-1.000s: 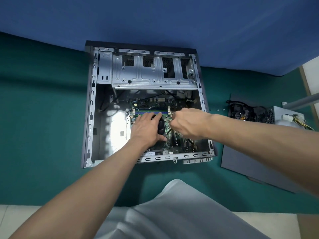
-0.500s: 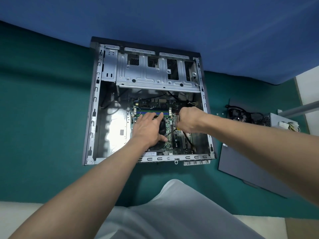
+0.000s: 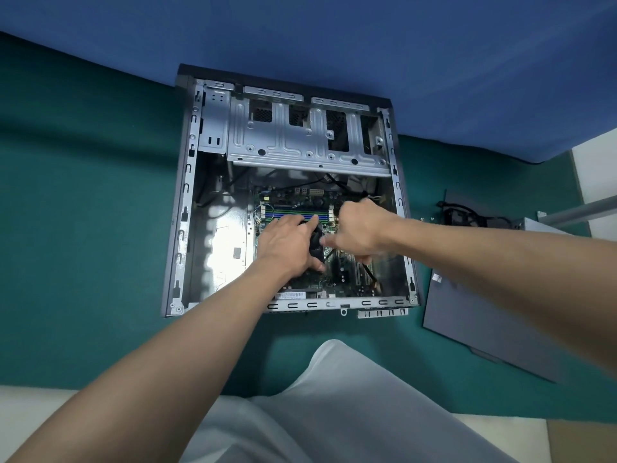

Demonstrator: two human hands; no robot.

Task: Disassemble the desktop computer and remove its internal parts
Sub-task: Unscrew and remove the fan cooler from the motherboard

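— Since half a second ago my right hand (image 3: pixel 362 228) has stretched one finger out of its fist, leftward at the cooler (image 3: pixel 315 247); my left hand (image 3: pixel 287 243) hasn't shifted.

— Start close. What's nearest you?

— White garment (image 3: pixel 334 412) at the bottom edge, then both my bare forearms reaching out over the green cloth (image 3: pixel 83 245) into the open computer case (image 3: pixel 183 228).

— What are the hands doing?

— Left one grasps the black cooler, fingers spread across its top and far side, thumb hooked round the near edge. Right one is just beside it and blurred. Its finger nearly meets the cooler, and a black cable (image 3: pixel 370 274) runs out from beneath it toward the near right corner. Whether that hand grips the cable I cannot tell.

— And where does the cooler sit?

— On the motherboard (image 3: pixel 344 282), which lies flat in the right half of the case. Just beyond my fingers are the memory slots (image 3: pixel 293 213), blue and green strips with white latches.

— Farther back?

— Metal drive cage (image 3: pixel 300 145) spans the far end of the case. Off to the right, apart from the case, the grey side panel (image 3: pixel 484 329) lies on the green cloth, with the power supply (image 3: pixel 541 227) and a tangle of black leads (image 3: pixel 467 212) at its far end. Blue backdrop (image 3: pixel 334 35) stands behind everything.
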